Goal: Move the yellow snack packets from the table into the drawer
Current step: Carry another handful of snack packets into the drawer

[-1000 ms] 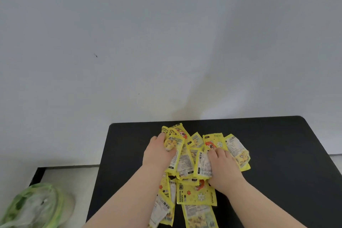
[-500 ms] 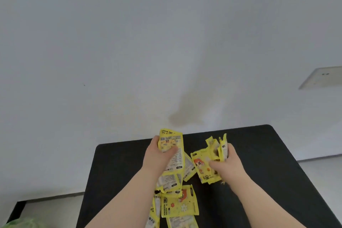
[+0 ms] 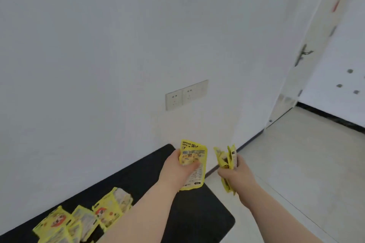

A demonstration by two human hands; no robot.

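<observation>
My left hand (image 3: 177,169) grips a flat yellow snack packet (image 3: 194,153), held upright above the right end of the black table (image 3: 197,209). My right hand (image 3: 236,175) holds a bunch of yellow packets (image 3: 227,159) edge-on, out past the table's right edge over the floor. Several more yellow packets (image 3: 83,221) lie in a loose pile on the table at the lower left, partly behind my left forearm. No drawer is in view.
A white wall with a double socket plate (image 3: 186,94) stands behind the table. To the right is pale tiled floor (image 3: 296,163) and an open white door (image 3: 304,55) with a dark handle.
Both hands have lifted their packets off the pile and swung right, and the view has turned right with them. The pile now sits at the lower left; the door and floor came into view.
</observation>
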